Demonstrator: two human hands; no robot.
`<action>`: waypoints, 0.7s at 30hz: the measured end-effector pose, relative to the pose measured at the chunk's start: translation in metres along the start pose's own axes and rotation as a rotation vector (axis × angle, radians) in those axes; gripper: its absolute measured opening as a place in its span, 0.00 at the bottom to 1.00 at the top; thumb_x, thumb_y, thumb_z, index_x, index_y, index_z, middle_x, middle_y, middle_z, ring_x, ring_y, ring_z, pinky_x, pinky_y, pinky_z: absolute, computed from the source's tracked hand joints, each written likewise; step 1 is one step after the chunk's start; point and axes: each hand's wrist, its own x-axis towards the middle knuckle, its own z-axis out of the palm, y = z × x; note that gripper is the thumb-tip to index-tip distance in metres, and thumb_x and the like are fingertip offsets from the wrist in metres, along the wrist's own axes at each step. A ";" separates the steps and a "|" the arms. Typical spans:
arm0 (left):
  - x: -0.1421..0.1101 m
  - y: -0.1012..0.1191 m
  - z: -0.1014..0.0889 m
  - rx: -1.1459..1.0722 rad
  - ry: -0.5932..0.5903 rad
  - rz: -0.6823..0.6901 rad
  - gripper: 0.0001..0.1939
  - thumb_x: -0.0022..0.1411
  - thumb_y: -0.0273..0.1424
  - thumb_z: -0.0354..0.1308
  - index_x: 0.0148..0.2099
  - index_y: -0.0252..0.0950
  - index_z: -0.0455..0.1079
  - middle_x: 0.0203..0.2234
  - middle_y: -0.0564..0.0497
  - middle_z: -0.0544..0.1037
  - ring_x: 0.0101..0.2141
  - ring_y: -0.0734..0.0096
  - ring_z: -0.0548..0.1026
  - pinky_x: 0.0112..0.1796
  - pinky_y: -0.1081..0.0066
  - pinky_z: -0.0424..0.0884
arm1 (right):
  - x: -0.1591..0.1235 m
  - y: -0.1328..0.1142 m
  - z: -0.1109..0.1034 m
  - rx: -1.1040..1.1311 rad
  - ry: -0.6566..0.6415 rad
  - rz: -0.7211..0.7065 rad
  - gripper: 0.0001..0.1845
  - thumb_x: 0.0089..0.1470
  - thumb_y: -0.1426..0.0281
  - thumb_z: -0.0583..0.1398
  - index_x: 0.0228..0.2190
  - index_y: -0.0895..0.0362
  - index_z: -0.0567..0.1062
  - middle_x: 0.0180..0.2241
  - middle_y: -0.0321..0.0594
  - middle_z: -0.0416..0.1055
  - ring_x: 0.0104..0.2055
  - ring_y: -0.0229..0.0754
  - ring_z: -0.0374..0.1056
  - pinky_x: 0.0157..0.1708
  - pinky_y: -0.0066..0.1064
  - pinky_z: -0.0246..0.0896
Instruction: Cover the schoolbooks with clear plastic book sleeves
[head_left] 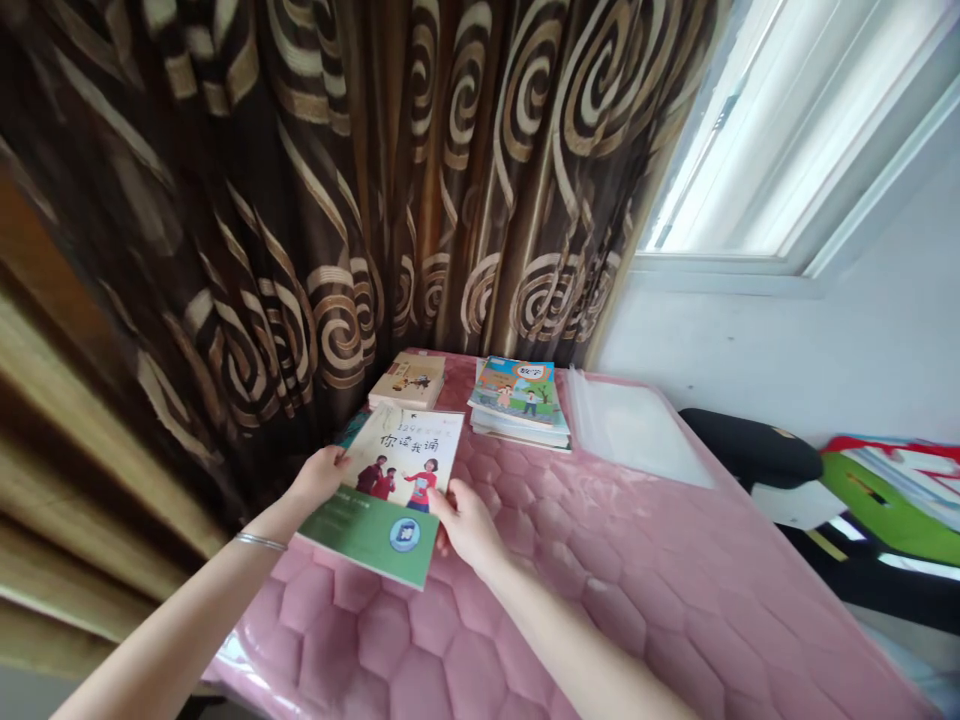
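Note:
Between my two hands is a thin book [367,520] with a cream and green cover that shows several drawn figures in red and dark clothes. My left hand [322,475], with a silver bangle at the wrist, grips its left edge. At the right edge, my right hand [466,522] holds it with the thumb on the cover and the fingers underneath. Just beyond the book lies a stack of beige-covered books [409,380]. To the right of that sits another pile, topped by a blue textbook [516,388] with drawn children on it.
Clear plastic sleeves [637,425] lie right of the piles on the pink quilted surface [600,570]. A patterned brown curtain [465,180] hangs behind. At the right are a black padded object [750,445] and a green and red item [885,500], below a window [765,140].

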 end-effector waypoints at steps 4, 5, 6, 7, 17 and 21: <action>0.015 -0.020 -0.018 0.142 0.031 -0.031 0.06 0.54 0.30 0.57 0.31 0.34 0.74 0.26 0.45 0.79 0.33 0.59 0.76 0.33 0.70 0.64 | 0.028 0.003 0.033 -0.005 -0.004 0.041 0.13 0.56 0.58 0.57 0.27 0.51 0.61 0.16 0.29 0.67 0.14 0.38 0.66 0.12 0.25 0.58; 0.018 -0.024 -0.020 0.176 0.034 -0.037 0.06 0.54 0.29 0.57 0.33 0.34 0.74 0.28 0.44 0.80 0.34 0.58 0.77 0.34 0.70 0.64 | 0.033 0.005 0.039 -0.010 -0.007 0.057 0.13 0.56 0.59 0.57 0.27 0.51 0.61 0.16 0.29 0.67 0.14 0.38 0.66 0.12 0.25 0.58; 0.021 -0.028 -0.020 0.208 0.035 -0.041 0.07 0.55 0.29 0.56 0.34 0.33 0.74 0.29 0.43 0.80 0.35 0.58 0.77 0.35 0.70 0.65 | 0.038 0.007 0.044 -0.013 -0.010 0.071 0.12 0.56 0.59 0.57 0.27 0.51 0.61 0.16 0.29 0.67 0.14 0.38 0.66 0.12 0.26 0.59; 0.023 -0.032 -0.020 0.238 0.035 -0.042 0.08 0.55 0.29 0.56 0.35 0.33 0.75 0.30 0.42 0.80 0.35 0.58 0.77 0.36 0.70 0.65 | 0.042 0.010 0.048 -0.015 -0.014 0.086 0.12 0.56 0.60 0.57 0.27 0.52 0.61 0.15 0.29 0.67 0.14 0.38 0.66 0.12 0.26 0.59; 0.031 -0.061 -0.006 0.498 0.041 -0.025 0.14 0.62 0.30 0.50 0.42 0.30 0.75 0.36 0.39 0.75 0.42 0.57 0.73 0.44 0.67 0.66 | 0.052 0.021 0.056 -0.114 -0.037 0.157 0.15 0.55 0.57 0.59 0.27 0.53 0.64 0.16 0.33 0.70 0.13 0.38 0.66 0.10 0.25 0.60; 0.031 -0.066 -0.001 0.557 0.018 -0.030 0.15 0.64 0.29 0.48 0.39 0.28 0.74 0.34 0.38 0.75 0.40 0.57 0.73 0.41 0.66 0.66 | 0.052 0.018 0.049 -0.231 -0.024 0.128 0.16 0.52 0.56 0.62 0.25 0.54 0.66 0.22 0.37 0.74 0.11 0.35 0.64 0.09 0.24 0.55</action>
